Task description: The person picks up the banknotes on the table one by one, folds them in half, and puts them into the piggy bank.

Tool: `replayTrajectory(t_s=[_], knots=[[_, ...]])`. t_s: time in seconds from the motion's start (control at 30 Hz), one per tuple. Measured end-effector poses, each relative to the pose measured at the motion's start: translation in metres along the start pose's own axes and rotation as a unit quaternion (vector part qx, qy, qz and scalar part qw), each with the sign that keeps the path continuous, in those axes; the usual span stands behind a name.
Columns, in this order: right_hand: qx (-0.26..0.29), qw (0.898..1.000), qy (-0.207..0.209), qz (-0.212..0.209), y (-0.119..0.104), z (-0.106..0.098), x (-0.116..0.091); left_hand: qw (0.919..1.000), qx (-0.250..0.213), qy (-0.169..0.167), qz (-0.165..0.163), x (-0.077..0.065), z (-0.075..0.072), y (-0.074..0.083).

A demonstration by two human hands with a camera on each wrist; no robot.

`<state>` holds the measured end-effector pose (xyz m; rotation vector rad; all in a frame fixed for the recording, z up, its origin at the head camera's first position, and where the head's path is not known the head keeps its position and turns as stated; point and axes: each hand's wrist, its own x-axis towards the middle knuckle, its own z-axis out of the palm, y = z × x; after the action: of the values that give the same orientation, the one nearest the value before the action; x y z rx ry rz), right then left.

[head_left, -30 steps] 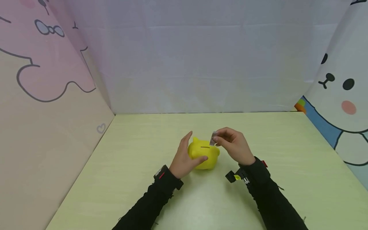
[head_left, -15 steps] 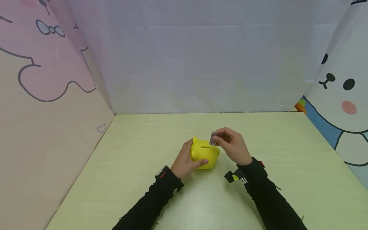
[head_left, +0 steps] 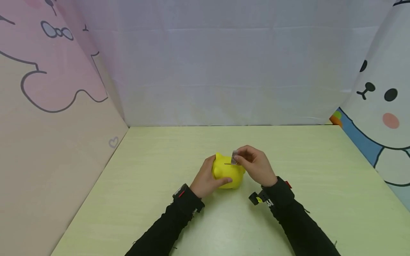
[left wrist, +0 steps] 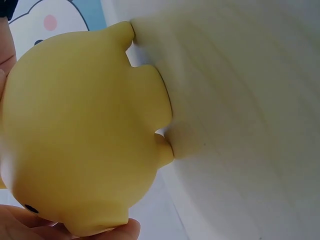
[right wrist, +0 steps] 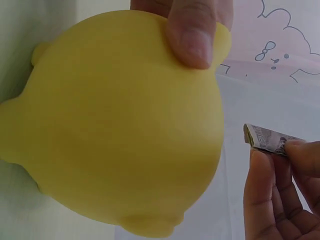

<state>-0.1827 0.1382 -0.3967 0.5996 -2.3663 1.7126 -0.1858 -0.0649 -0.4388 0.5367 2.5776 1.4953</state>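
Note:
A yellow piggy bank (head_left: 235, 176) stands upright on the table, a dark slot (head_left: 227, 164) in its top. My left hand (head_left: 206, 180) grips it from the left side, thumb across the near face. In the left wrist view, fingers (left wrist: 30, 222) hold the end of the piggy bank (left wrist: 80, 120) where a black eye shows. Between thumb and fingers, my right hand (head_left: 256, 165) pinches a small folded banknote (head_left: 234, 156). In the head view the note's lower end overlaps the right end of the slot. The right wrist view shows the banknote (right wrist: 267, 140) folded into a narrow strip.
The pale yellow-green table (head_left: 153, 170) extends around both hands. Behind it hangs a white cloth (head_left: 208, 71). Cartoon-printed panels flank the table, a pink figure (head_left: 64, 71) on the left and a white bear (head_left: 381, 103) on the right.
My left fingers have closed in against the piggy bank, which they stood slightly off before. My right hand has moved a little left and down with the banknote, bringing it to the slot.

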Motion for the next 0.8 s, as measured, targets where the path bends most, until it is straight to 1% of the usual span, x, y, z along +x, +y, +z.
replayTrajectory(t_s=[0.1,0.23,0.43,0.53,0.7,0.8], knots=[[-0.008,1.0,0.002,0.001,0.001,0.0017,-0.0004,1.0,-0.004,0.0,-0.002,-0.001,-0.0004,0.0017],[-0.032,0.999,0.009,0.0,0.0015,0.0037,-0.0004,1.0,-0.004,-0.002,-0.001,-0.0017,-0.0005,0.0029],[-0.065,0.998,0.019,0.005,0.0026,0.007,0.0003,1.0,0.002,-0.001,0.007,-0.0013,-0.0001,0.0014],[-0.079,0.997,0.023,-0.002,0.0023,0.0076,-0.0001,0.9999,0.001,0.0,0.011,-0.0012,-0.0004,0.0011],[-0.086,0.996,0.018,-0.02,0.0042,0.0087,-0.0003,0.9999,-0.003,-0.001,0.013,-0.001,-0.001,0.0012],[-0.086,0.996,0.015,-0.021,0.0048,0.009,-0.0006,0.9999,-0.003,-0.001,0.01,-0.0009,-0.0009,0.0012]])
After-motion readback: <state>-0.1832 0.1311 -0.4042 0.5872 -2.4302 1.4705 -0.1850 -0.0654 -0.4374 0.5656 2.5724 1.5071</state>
